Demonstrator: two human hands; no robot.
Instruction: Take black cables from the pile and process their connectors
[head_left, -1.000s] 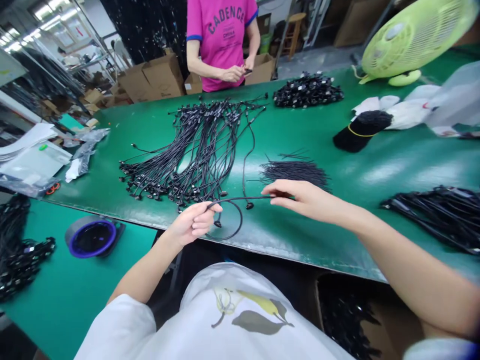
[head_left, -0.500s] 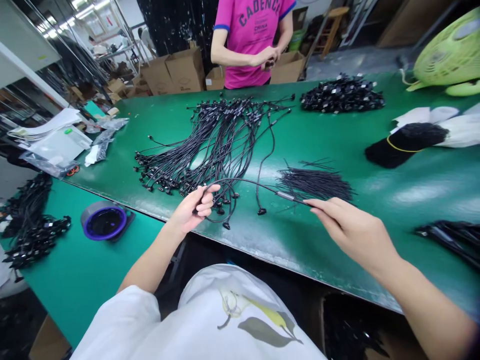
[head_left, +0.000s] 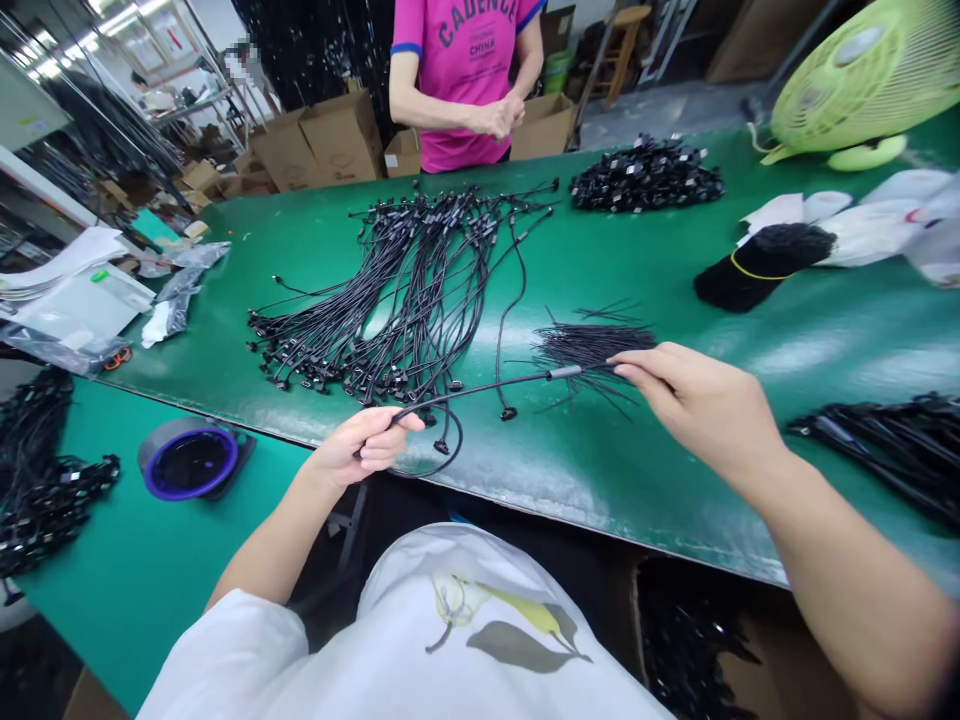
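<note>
My left hand (head_left: 364, 445) is closed around one end of a thin black cable (head_left: 480, 387), near the table's front edge. The cable runs taut to my right hand (head_left: 694, 400), whose fingertips pinch its other end by a small grey sleeve (head_left: 564, 372). A short loop of the cable with a connector hangs below my left hand. Just behind my right hand lies a small bundle of thin black ties (head_left: 589, 345). A big fan of loose black cables (head_left: 397, 290) spreads across the green table (head_left: 675, 480) behind my left hand.
A person in a pink shirt (head_left: 465, 70) works at the far edge. Coiled cable piles (head_left: 645, 175) lie at the far right and right edge (head_left: 892, 435). A black banded bundle (head_left: 757, 265), a green fan (head_left: 855, 80), a purple-rimmed tape roll (head_left: 187, 462) and cardboard boxes (head_left: 322, 140) surround.
My right hand has moved up and left to the tie bundle while keeping the cable's end. My left hand has dropped slightly toward the table edge, and the cable between them is straighter.
</note>
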